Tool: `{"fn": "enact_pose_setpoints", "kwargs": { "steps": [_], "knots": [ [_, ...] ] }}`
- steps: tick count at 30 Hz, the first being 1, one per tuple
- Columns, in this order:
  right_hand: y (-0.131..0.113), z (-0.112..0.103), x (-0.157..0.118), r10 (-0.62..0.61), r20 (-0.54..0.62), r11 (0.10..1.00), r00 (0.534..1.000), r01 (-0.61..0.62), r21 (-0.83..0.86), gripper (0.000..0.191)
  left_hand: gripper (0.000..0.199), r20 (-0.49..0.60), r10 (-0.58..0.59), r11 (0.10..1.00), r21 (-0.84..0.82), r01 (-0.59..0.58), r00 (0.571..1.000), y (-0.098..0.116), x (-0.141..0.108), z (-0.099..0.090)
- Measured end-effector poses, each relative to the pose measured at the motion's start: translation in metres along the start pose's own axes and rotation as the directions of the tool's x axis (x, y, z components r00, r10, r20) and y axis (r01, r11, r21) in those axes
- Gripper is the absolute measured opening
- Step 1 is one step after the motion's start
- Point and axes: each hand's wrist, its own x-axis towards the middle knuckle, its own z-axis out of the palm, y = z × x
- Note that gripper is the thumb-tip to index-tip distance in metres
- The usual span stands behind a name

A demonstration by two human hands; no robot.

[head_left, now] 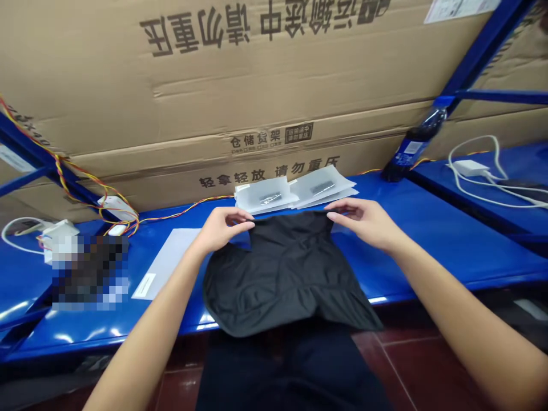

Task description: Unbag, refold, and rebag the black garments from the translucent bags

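A piece of black cloth [286, 274], thin and stitched with seams, hangs spread between my hands over the front of the blue shelf. My left hand [222, 228] pinches its upper left corner between thumb and fingers. At the upper right corner, my right hand [362, 221] grips the cloth the same way. The top edge is stretched nearly straight, while the lower part drapes in creases past the shelf's front edge. A rounded flap bulges out at its left side. Just beyond my hands lie two stacks of frosted plastic bags [263, 194] with dark contents.
A flat frosted bag [169, 260] lies on the blue shelf [428, 240] by my left forearm. A dark drink bottle [413, 145] stands at the back right. Large cardboard boxes [257, 85] form the back wall. Wires [103, 194] and a pixelated object [92, 268] are at left.
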Motion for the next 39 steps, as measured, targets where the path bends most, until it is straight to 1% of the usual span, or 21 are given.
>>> {"fn": "enact_pose_setpoints", "kwargs": {
  "steps": [3, 5, 7, 9, 11, 13, 15, 17, 18, 20, 22, 24, 26, 28, 29, 31, 33, 34, 35, 37, 39],
  "knots": [
    [-0.012, -0.013, -0.034, -0.099, 0.045, 0.989, 0.994, 0.103, -0.109, 0.038, 0.025, 0.03, 0.109, 0.987, 0.118, -0.112, 0.994, 0.023, -0.03, -0.004],
    [-0.014, -0.016, -0.06, -0.166, 0.164, 0.96, 0.972, 0.197, -0.198, 0.031, 0.019, 0.121, 0.167, 0.958, 0.214, -0.19, 0.979, 0.031, -0.057, 0.001],
    [-0.012, -0.015, -0.086, -0.216, 0.269, 0.913, 0.938, 0.292, -0.284, 0.029, 0.017, 0.227, 0.209, 0.911, 0.308, -0.274, 0.951, 0.034, -0.085, 0.01],
    [-0.009, -0.012, -0.112, -0.268, 0.288, 0.857, 0.919, 0.364, -0.365, 0.033, 0.021, 0.209, 0.257, 0.852, 0.411, -0.323, 0.944, 0.034, -0.113, 0.019],
    [-0.005, -0.01, -0.137, -0.322, 0.277, 0.802, 0.905, 0.416, -0.429, 0.048, 0.033, 0.138, 0.34, 0.786, 0.501, -0.362, 0.93, 0.034, -0.139, 0.026],
    [-0.002, -0.01, -0.159, -0.371, 0.298, 0.745, 0.88, 0.473, -0.471, 0.063, 0.042, 0.113, 0.447, 0.708, 0.563, -0.428, 0.888, 0.033, -0.161, 0.031],
    [0.004, -0.011, -0.175, -0.421, 0.315, 0.695, 0.851, 0.526, -0.491, 0.059, 0.033, 0.126, 0.537, 0.625, 0.605, -0.493, 0.834, 0.029, -0.178, 0.035],
    [0.009, -0.011, -0.184, -0.467, 0.292, 0.69, 0.835, 0.55, -0.47, 0.052, 0.026, 0.123, 0.59, 0.576, 0.628, -0.523, 0.798, 0.024, -0.188, 0.038],
    [0.01, -0.011, -0.185, -0.48, 0.259, 0.714, 0.838, 0.544, -0.439, 0.051, 0.029, 0.107, 0.606, 0.576, 0.624, -0.527, 0.788, 0.022, -0.19, 0.039],
    [0.01, -0.011, -0.183, -0.45, 0.156, 0.803, 0.88, 0.474, -0.361, 0.044, 0.031, 0.038, 0.609, 0.633, 0.578, -0.514, 0.792, 0.018, -0.19, 0.039],
    [0.005, -0.009, -0.173, -0.329, 0.048, 0.902, 0.943, 0.329, -0.281, 0.028, 0.023, -0.071, 0.541, 0.748, 0.496, -0.441, 0.838, 0.018, -0.184, 0.037],
    [0.0, -0.005, -0.158, -0.15, -0.052, 0.971, 0.987, 0.137, -0.197, 0.016, 0.014, -0.208, 0.382, 0.872, 0.403, -0.276, 0.9, 0.021, -0.172, 0.033],
    [-0.003, 0.001, -0.14, 0.005, -0.111, 0.996, 0.994, -0.014, -0.088, 0.029, 0.018, -0.319, 0.174, 0.951, 0.301, -0.074, 0.932, 0.023, -0.154, 0.029],
    [-0.002, 0.008, -0.121, 0.098, -0.138, 0.994, 0.986, -0.102, -0.029, 0.045, 0.027, -0.357, -0.003, 0.97, 0.225, 0.088, 0.934, 0.021, -0.134, 0.025],
    [-0.001, 0.012, -0.113, 0.118, -0.143, 0.991, 0.983, -0.126, -0.046, 0.051, 0.028, -0.357, -0.053, 0.965, 0.222, 0.139, 0.932, 0.018, -0.125, 0.025],
    [0.002, 0.02, -0.102, 0.125, -0.173, 0.972, 0.977, -0.156, -0.177, 0.056, 0.024, -0.351, -0.102, 0.924, 0.314, 0.22, 0.931, 0.011, -0.111, 0.026],
    [0.003, 0.027, -0.099, 0.087, -0.194, 0.913, 0.977, -0.156, -0.376, 0.057, 0.021, -0.345, -0.039, 0.861, 0.465, 0.207, 0.938, 0.006, -0.103, 0.031],
    [0.002, 0.031, -0.099, 0.054, -0.205, 0.873, 0.977, -0.146, -0.466, 0.057, 0.022, -0.335, 0.036, 0.831, 0.533, 0.158, 0.941, 0.006, -0.102, 0.035],
    [0.001, 0.034, -0.1, 0.019, -0.21, 0.831, 0.977, -0.132, -0.54, 0.058, 0.024, -0.316, 0.129, 0.806, 0.585, 0.086, 0.94, 0.007, -0.103, 0.039],
    [-0.001, 0.04, -0.101, -0.04, -0.211, 0.775, 0.977, -0.103, -0.623, 0.057, 0.03, -0.251, 0.315, 0.766, 0.636, -0.09, 0.915, 0.013, -0.105, 0.05],
    [-0.001, 0.043, -0.101, -0.057, -0.209, 0.778, 0.976, -0.087, -0.622, 0.049, 0.03, -0.142, 0.429, 0.736, 0.627, -0.255, 0.892, 0.02, -0.11, 0.061]
  ]
}}
